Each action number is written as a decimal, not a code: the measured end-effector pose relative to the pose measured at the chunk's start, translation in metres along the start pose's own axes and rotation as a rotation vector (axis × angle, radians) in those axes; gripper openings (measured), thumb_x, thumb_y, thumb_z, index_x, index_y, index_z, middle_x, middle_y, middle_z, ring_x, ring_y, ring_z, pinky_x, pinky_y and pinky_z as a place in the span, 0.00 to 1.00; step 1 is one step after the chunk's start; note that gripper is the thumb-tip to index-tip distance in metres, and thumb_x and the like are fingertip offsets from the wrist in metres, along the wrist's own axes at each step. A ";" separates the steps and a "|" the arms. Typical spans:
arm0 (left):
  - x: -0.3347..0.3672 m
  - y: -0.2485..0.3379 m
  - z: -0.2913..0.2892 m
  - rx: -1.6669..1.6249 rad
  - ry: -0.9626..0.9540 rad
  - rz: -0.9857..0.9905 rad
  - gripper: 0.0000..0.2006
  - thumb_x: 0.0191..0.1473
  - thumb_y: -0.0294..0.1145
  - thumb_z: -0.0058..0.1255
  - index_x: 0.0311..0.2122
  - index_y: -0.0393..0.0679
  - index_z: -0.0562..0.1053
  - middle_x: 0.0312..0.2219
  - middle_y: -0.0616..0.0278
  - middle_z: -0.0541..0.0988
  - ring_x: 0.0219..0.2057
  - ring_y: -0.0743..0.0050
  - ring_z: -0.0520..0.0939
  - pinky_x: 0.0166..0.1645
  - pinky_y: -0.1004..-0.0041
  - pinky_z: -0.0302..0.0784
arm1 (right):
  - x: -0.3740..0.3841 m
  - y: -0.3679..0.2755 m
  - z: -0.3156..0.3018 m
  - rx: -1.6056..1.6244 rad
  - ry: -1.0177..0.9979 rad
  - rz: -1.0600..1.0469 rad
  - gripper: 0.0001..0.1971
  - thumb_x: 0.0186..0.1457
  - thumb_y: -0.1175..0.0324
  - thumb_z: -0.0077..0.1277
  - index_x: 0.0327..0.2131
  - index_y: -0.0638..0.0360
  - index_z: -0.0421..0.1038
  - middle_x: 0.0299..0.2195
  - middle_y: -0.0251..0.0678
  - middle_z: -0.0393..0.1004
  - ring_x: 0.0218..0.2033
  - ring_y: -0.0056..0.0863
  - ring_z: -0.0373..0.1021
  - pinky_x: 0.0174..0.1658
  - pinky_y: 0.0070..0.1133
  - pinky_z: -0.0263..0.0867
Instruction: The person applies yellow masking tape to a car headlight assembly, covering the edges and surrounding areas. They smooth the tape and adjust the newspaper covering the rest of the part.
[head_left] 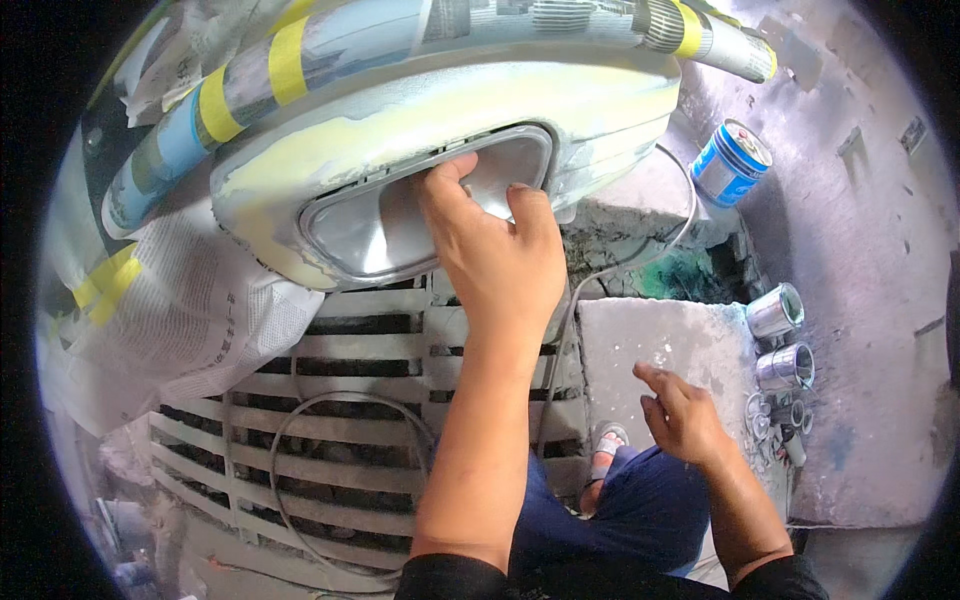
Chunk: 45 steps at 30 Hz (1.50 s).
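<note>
Just beneath our left grip [495, 245], which is partly spread (can't tell if it's pinching anything), that glossy clear rounded-oblong lamp [390, 220] looks stiff, slick and scratch-prone, so we'd favour its edges.

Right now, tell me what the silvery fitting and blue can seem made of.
Silvery fitting: glossy, probably clear plastic or glass over a reflective backing, given its glare.
Blue can: likely metal with a glossy coloured finish, judging by its silvery rim.

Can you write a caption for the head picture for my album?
Left hand at a shiny, lamp-like part in a patchy yellow-grey panel, right hand held apart.
</note>
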<state>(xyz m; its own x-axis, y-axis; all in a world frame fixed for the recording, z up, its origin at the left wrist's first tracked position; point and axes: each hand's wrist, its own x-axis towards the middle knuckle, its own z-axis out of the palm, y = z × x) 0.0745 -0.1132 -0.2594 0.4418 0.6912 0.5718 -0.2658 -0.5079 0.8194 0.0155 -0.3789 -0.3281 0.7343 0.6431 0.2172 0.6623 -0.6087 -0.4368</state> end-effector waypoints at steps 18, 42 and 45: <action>0.016 -0.006 -0.015 0.552 -0.156 0.369 0.21 0.48 0.27 0.52 0.44 0.25 0.62 0.40 0.31 0.72 0.44 0.31 0.72 0.58 0.47 0.61 | -0.047 0.017 0.020 0.138 -0.059 0.212 0.18 0.55 0.75 0.50 0.51 0.61 0.70 0.44 0.48 0.77 0.41 0.48 0.75 0.44 0.34 0.73; 0.040 -0.019 -0.046 0.851 -0.216 0.473 0.11 0.57 0.36 0.55 0.40 0.39 0.76 0.28 0.55 0.80 0.32 0.51 0.81 0.38 0.58 0.75 | -0.047 0.022 0.022 0.230 0.005 0.177 0.13 0.52 0.75 0.52 0.43 0.62 0.73 0.32 0.47 0.76 0.32 0.50 0.74 0.34 0.36 0.71; 0.047 -0.019 -0.040 1.020 -0.251 0.402 0.12 0.56 0.44 0.55 0.36 0.47 0.80 0.28 0.56 0.82 0.31 0.51 0.82 0.35 0.58 0.76 | -0.047 0.024 0.023 0.238 -0.006 0.167 0.13 0.52 0.76 0.52 0.43 0.62 0.73 0.30 0.46 0.75 0.30 0.49 0.74 0.33 0.36 0.71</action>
<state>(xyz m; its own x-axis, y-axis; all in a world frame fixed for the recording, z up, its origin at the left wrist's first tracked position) 0.0662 -0.0506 -0.2460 0.6723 0.3179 0.6686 0.3468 -0.9331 0.0950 -0.0068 -0.4129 -0.3685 0.8288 0.5465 0.1199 0.4783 -0.5810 -0.6585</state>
